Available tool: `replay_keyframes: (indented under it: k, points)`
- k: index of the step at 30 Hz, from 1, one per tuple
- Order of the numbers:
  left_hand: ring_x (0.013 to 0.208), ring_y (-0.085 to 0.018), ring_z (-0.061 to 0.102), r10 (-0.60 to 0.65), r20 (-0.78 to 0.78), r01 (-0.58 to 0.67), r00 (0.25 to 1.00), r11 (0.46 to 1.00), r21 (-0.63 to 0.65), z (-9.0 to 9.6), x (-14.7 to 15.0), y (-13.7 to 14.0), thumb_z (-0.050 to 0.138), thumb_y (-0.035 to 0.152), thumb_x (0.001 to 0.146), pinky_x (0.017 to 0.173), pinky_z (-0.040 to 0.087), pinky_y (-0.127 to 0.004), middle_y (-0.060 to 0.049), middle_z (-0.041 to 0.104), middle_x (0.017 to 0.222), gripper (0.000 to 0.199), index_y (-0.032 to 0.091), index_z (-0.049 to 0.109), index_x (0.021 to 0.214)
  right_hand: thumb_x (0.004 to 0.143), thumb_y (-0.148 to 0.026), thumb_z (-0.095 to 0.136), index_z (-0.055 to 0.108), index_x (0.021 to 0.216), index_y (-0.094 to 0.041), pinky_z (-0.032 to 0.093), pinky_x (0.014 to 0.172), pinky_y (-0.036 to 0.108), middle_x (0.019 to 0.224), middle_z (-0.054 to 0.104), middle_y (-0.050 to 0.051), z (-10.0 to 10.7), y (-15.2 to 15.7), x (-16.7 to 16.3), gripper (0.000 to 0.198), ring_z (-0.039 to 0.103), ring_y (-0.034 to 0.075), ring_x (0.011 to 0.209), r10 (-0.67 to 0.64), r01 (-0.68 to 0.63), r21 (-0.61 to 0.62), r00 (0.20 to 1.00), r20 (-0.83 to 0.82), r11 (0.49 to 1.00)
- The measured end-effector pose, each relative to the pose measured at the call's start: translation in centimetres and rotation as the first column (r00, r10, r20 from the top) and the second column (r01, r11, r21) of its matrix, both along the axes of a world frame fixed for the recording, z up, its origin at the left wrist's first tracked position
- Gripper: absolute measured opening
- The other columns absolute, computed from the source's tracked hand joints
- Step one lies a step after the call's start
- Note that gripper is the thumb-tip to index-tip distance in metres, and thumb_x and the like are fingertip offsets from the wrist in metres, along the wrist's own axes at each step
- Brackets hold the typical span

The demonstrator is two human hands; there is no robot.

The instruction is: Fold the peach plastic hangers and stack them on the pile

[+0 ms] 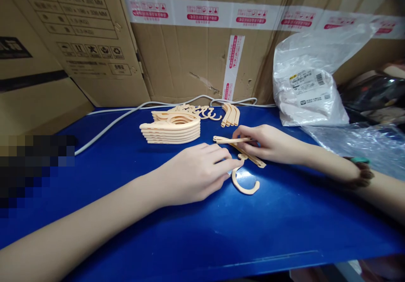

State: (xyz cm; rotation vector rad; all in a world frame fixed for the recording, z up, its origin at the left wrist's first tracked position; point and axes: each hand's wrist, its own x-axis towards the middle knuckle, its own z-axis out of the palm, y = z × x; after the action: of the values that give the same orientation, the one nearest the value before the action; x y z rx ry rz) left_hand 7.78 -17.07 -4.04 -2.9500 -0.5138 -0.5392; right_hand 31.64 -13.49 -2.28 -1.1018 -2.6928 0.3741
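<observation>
Over a blue table point(190, 240), the left hand point(201, 170) is in front of, and the right hand point(261, 142) right of, a stack of cream hanger pieces point(172, 134). The right pinches a slim cream strip point(226, 140); the left's fingertip meets a nearer cream hook point(245, 191), its grip unclear.

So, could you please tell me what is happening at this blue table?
A person's right hand holds slim beige pieces at the blue table, while the left hand is at the narrow end of a beige hook; its grip is unclear. Behind them lie a stack of flat beige pieces, more hooks and some curved pieces.
</observation>
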Motion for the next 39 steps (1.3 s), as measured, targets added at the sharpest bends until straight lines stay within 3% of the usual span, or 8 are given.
replay_keyframes:
  k: [4,9,17,26,30,34,37,39]
  points:
    - [0.092,-0.024,0.061,0.139,0.082,-0.150,0.987,0.978,0.148,0.2,-0.4,0.4,0.042,0.022,0.099,0.081,0.045,-0.039,-0.008,0.069,0.102,0.027,0.014,0.066,0.108,0.098,-0.034,0.043,0.061,0.093,-0.016,0.039,0.066,0.027,0.084,0.059,0.005,-0.6,-0.1,0.4,0.025,0.055,0.016,0.074,0.052,-0.040,0.161,0.996,-0.069,0.986]
    - [0.095,-0.029,0.058,0.276,0.115,-0.295,0.954,0.932,0.213,0.3,-0.5,0.6,0.041,0.024,0.098,0.082,0.043,-0.042,-0.009,0.069,0.098,0.029,0.013,0.068,0.102,0.099,-0.044,0.042,0.067,0.091,-0.017,0.040,0.067,0.031,0.090,0.059,0.009,-1.0,-0.1,0.7,0.038,0.055,0.018,0.075,-0.173,0.209,0.226,0.970,-0.173,0.951]
    - [0.101,-0.026,0.057,0.217,0.011,-0.217,0.976,0.974,0.060,-0.4,-0.2,0.7,0.041,0.024,0.099,0.088,0.044,-0.042,-0.009,0.069,0.110,0.031,0.012,0.068,0.108,0.093,-0.051,0.051,0.067,0.107,-0.018,0.038,0.056,0.029,0.076,0.069,0.004,-2.2,0.4,0.6,0.039,0.056,0.016,0.062,-0.338,0.348,0.003,0.913,-0.230,0.937]
    - [0.106,-0.025,0.055,0.185,-0.024,-0.186,0.982,0.982,-0.040,-0.5,-0.1,0.6,0.042,0.024,0.099,0.090,0.045,-0.041,-0.008,0.068,0.116,0.030,0.014,0.067,0.112,0.093,-0.042,0.053,0.069,0.101,-0.019,0.036,0.055,0.027,0.074,0.065,0.003,-2.0,0.0,0.0,0.029,0.054,0.015,0.061,-0.324,0.341,0.116,0.935,-0.142,0.933]
    - [0.107,-0.025,0.055,0.193,-0.031,-0.194,0.981,0.980,-0.041,-0.5,0.0,0.6,0.042,0.025,0.099,0.092,0.046,-0.042,-0.009,0.067,0.118,0.030,0.013,0.066,0.113,0.095,-0.038,0.050,0.067,0.102,-0.017,0.040,0.061,0.028,0.084,0.067,0.007,-1.7,-0.3,0.2,0.028,0.058,0.017,0.070,-0.252,0.267,0.263,0.963,-0.090,0.927]
    - [0.107,-0.027,0.056,0.208,-0.037,-0.209,0.977,0.978,-0.013,-0.4,0.0,0.6,0.041,0.025,0.099,0.092,0.047,-0.043,-0.011,0.067,0.118,0.032,0.012,0.066,0.114,0.098,-0.028,0.044,0.068,0.101,-0.016,0.043,0.070,0.031,0.089,0.064,0.009,-0.7,-1.5,0.3,0.027,0.059,0.020,0.080,0.025,-0.054,0.414,0.997,0.075,0.909]
    - [0.111,-0.029,0.056,0.237,-0.043,-0.235,0.971,0.971,0.032,-0.6,-0.1,0.6,0.040,0.027,0.099,0.096,0.046,-0.046,-0.013,0.065,0.122,0.035,0.010,0.064,0.119,0.095,-0.023,0.047,0.070,0.103,-0.016,0.043,0.071,0.033,0.092,0.064,0.009,-0.1,-2.8,0.1,0.025,0.057,0.020,0.078,0.217,-0.314,0.460,0.943,0.251,0.831]
    - [0.123,-0.032,0.052,0.240,-0.044,-0.238,0.970,0.970,0.049,-0.7,-0.1,0.6,0.040,0.030,0.100,0.103,0.043,-0.048,-0.016,0.059,0.133,0.040,0.008,0.058,0.127,0.094,-0.020,0.050,0.070,0.102,-0.016,0.042,0.069,0.034,0.091,0.064,0.010,0.1,-3.6,-0.2,0.022,0.056,0.020,0.077,0.237,-0.398,0.510,0.905,0.352,0.763]
